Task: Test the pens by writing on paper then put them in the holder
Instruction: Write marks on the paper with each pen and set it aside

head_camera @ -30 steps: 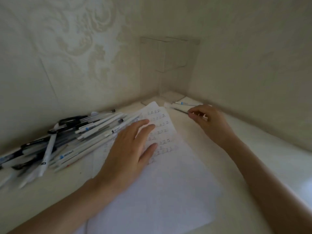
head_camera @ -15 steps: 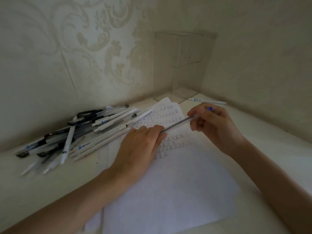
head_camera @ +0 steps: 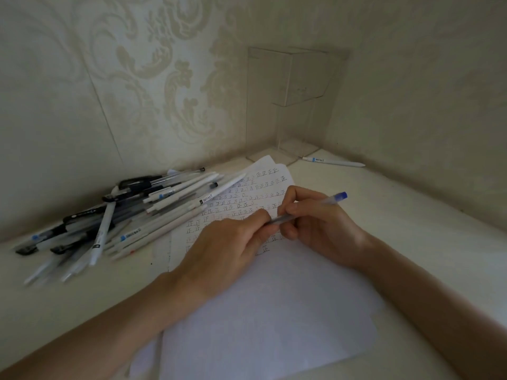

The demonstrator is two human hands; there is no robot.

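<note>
Head view, blue-ended pen [head_camera: 336,198] was held above the written paper [head_camera: 274,311], right hand [head_camera: 321,229] curled round its barrel, left hand [head_camera: 230,245] fingertips pinched its other end, pen pile [head_camera: 131,212] lay to the left, clear holder [head_camera: 290,105] stood in the corner

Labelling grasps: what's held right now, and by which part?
One clear-barrelled pen with a blue end, held in both hands: the right hand grips its middle, the left hand pinches the end opposite the blue one.

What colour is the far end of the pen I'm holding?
Blue: the end plug of the pen shows best in the head view.
</note>
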